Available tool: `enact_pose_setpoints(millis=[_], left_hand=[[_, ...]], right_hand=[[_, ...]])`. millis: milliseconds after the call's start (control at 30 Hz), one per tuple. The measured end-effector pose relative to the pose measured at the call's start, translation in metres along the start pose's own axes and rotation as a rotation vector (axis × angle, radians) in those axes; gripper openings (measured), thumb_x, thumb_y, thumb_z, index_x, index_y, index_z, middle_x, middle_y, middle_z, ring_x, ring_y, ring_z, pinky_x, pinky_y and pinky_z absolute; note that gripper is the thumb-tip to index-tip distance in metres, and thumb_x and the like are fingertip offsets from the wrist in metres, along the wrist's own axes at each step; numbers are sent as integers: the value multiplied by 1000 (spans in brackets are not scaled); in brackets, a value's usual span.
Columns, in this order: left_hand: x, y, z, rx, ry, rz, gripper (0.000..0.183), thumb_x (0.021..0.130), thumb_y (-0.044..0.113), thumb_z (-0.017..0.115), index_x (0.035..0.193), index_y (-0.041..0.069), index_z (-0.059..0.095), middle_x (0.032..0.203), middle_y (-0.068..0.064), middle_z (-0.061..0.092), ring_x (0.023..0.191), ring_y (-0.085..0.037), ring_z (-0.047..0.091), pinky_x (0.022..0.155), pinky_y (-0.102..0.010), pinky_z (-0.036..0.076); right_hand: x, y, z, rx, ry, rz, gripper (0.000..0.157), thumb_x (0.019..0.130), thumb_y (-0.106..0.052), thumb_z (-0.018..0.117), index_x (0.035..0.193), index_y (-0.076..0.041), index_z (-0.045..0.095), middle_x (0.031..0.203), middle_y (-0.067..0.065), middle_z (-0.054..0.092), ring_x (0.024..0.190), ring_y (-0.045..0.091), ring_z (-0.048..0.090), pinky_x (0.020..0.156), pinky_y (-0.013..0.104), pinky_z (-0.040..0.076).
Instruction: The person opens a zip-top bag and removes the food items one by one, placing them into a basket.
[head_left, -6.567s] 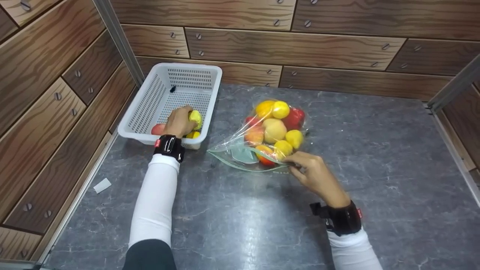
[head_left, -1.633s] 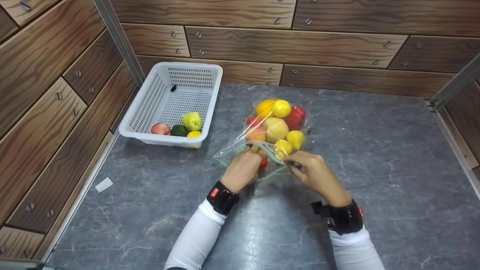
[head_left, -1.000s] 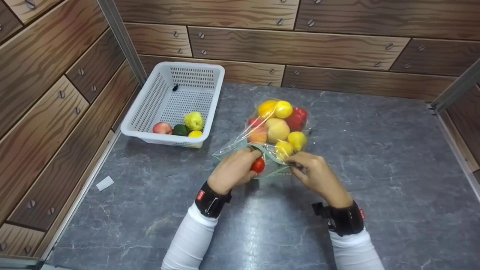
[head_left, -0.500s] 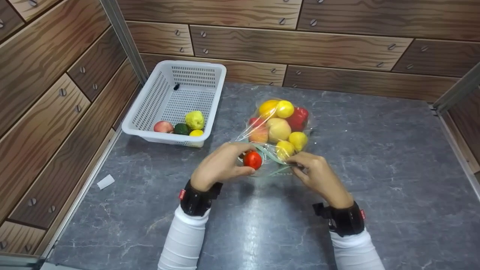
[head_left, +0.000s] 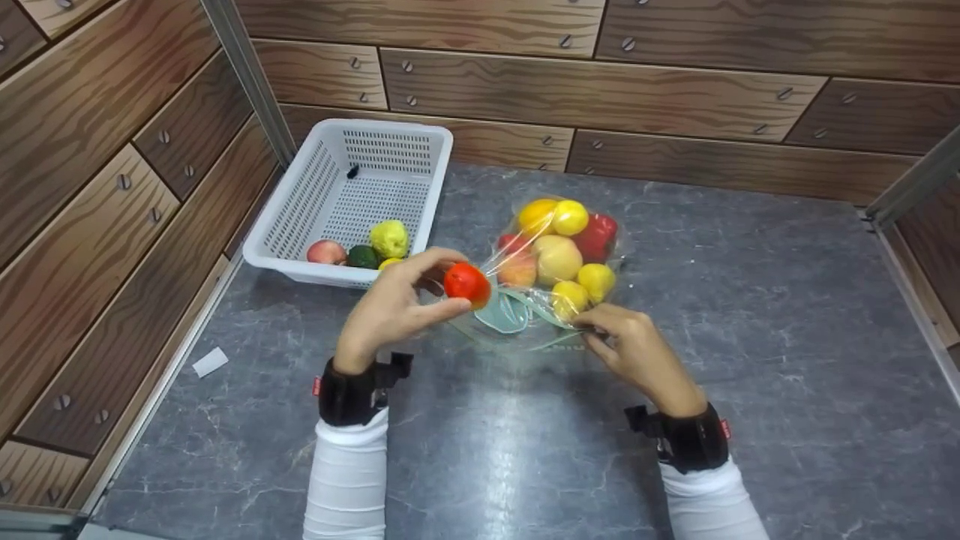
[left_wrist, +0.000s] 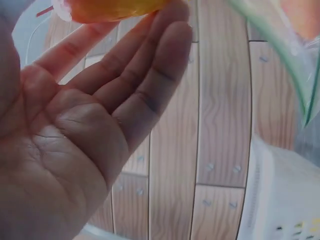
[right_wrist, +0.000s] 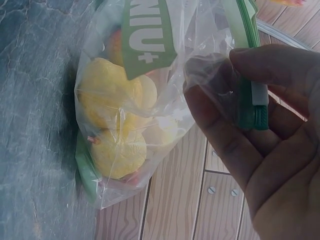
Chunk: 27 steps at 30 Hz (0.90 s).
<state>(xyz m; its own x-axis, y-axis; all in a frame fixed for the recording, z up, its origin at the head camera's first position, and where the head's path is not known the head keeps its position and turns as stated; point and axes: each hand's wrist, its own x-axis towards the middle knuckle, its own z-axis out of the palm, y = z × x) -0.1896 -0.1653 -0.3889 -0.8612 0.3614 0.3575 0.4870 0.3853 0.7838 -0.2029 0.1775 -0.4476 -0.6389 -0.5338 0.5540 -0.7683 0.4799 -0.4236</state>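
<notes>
A round red-and-yellow fruit [head_left: 466, 285] is pinched between the thumb and fingers of my left hand [head_left: 401, 309], raised just left of the bag's mouth. Its yellow-orange underside shows at the top edge of the left wrist view. My right hand [head_left: 637, 349] pinches the green zip edge of a clear zip bag [head_left: 506, 313]. Inside the bag lie several fruits, among them a large pale yellow one [head_left: 558, 259] and smaller yellow ones [head_left: 597, 281], plus a red bell pepper [head_left: 598, 238]. The right wrist view shows the bag's film [right_wrist: 215, 75] between thumb and fingers.
A white perforated basket [head_left: 264, 251] stands at the back left. It contains a pinkish fruit [head_left: 326, 253], a dark green one [head_left: 363, 257], a lumpy yellow-green one [head_left: 390, 238] and a yellow one partly hidden by my left hand. A white slip [head_left: 210, 362] lies on the grey tabletop.
My left hand went from the basket into the bag's mouth, then drew out the red-and-yellow fruit and moved up and left with it. My right hand keeps its hold on the bag's edge.
</notes>
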Motion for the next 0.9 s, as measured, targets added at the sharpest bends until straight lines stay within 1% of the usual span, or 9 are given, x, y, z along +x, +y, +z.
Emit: enact_pose_setpoints(millis=[67, 133, 233, 300, 367, 500, 667, 800, 900], left_hand=[[-3, -3, -9, -14, 66, 4, 45, 87, 20, 83, 127, 7, 66, 112, -5, 73, 93, -19, 69, 82, -40, 59], [-5, -6, -18, -10, 131, -12, 46, 86, 16, 84, 127, 5, 66, 114, -8, 73, 95, -20, 68, 83, -40, 59], [-6, -13, -32, 14, 202, -89, 47, 86, 11, 83, 128, 4, 65, 113, -11, 72, 94, -22, 69, 82, -40, 59], [-4, -17, -42, 40, 232, -151, 47, 86, 10, 82, 129, 3, 64, 114, -14, 71, 95, -25, 69, 84, -40, 58], [-1, -21, -51, 93, 252, -212, 48, 87, 11, 81, 131, 4, 63, 116, -16, 71, 97, -27, 69, 85, -40, 58], [8, -27, -70, 246, 267, -293, 53, 88, 15, 80, 136, 5, 61, 124, -18, 67, 109, -31, 64, 94, -46, 54], [17, -34, -85, 409, 271, -328, 53, 88, 13, 76, 138, 2, 60, 127, -23, 63, 116, -39, 59, 100, -53, 48], [25, -43, -93, 479, 250, -362, 53, 89, 13, 73, 138, 1, 60, 124, -25, 63, 113, -39, 58, 98, -52, 49], [32, -51, -96, 503, 223, -398, 52, 89, 12, 72, 138, 0, 60, 124, -25, 63, 111, -38, 58, 97, -51, 50]], right_hand=[[0, 0, 0, 5, -6, 6, 31, 73, 18, 79, 100, 2, 76, 96, 15, 76, 84, 28, 74, 72, 37, 63], [1, -1, 0, 8, -11, 11, 32, 74, 18, 79, 101, 1, 76, 97, 14, 76, 84, 28, 74, 72, 37, 63], [1, -1, 0, 13, -17, 23, 32, 74, 17, 79, 101, 1, 76, 97, 14, 76, 84, 28, 74, 72, 37, 63], [0, -1, 0, 10, -19, 28, 32, 74, 17, 78, 102, 1, 76, 97, 14, 76, 85, 28, 74, 73, 37, 63], [0, -1, 0, 7, -20, 34, 32, 74, 17, 79, 102, 1, 76, 97, 14, 76, 84, 28, 74, 72, 37, 63], [-1, 0, 0, 8, -11, 19, 32, 73, 18, 78, 100, 2, 76, 96, 15, 76, 84, 28, 73, 72, 37, 63], [0, 1, 0, 6, 2, -8, 32, 72, 19, 78, 98, 2, 76, 93, 14, 75, 80, 26, 73, 69, 36, 63], [0, 1, 0, 5, 9, -14, 31, 72, 19, 78, 98, 2, 76, 93, 13, 75, 79, 26, 72, 68, 35, 63], [0, 1, 0, 9, 5, -6, 31, 73, 19, 78, 99, 2, 76, 94, 13, 75, 81, 26, 73, 70, 36, 63]])
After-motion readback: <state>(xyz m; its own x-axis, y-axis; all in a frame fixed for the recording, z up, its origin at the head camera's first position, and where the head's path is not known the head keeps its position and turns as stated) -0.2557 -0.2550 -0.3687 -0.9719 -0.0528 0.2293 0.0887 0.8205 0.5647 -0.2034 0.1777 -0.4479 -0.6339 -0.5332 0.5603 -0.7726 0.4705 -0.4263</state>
